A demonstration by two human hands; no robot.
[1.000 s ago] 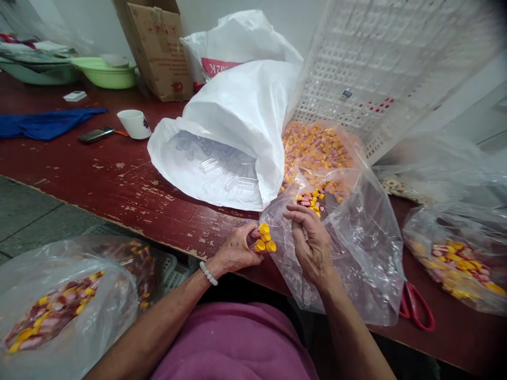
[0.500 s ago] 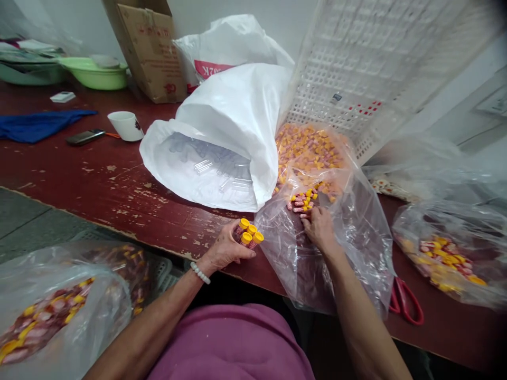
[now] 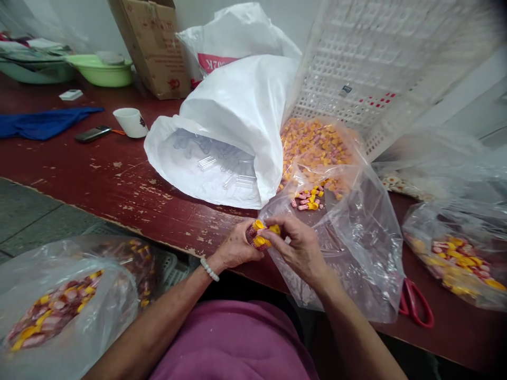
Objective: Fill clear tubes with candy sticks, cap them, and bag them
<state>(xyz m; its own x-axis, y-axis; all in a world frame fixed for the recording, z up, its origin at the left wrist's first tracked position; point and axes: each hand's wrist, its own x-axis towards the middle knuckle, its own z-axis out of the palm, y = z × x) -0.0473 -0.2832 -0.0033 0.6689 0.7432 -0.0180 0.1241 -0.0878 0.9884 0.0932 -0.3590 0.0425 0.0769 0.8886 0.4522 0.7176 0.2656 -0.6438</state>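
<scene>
Left hand [image 3: 238, 245]: capped tubes [image 3: 259, 240] are clasped, caps outward, seemingly for access
Right hand [image 3: 300, 248]: yellow cap [image 3: 275, 229] is pinched just beside left hand

We see a purple-pink shirt [image 3: 233, 340] at the near edge, two bare forearms [image 3: 158, 327], and a bracelet [image 3: 209, 269] of round, pale beads circling the left wrist [image 3: 217, 262].
</scene>
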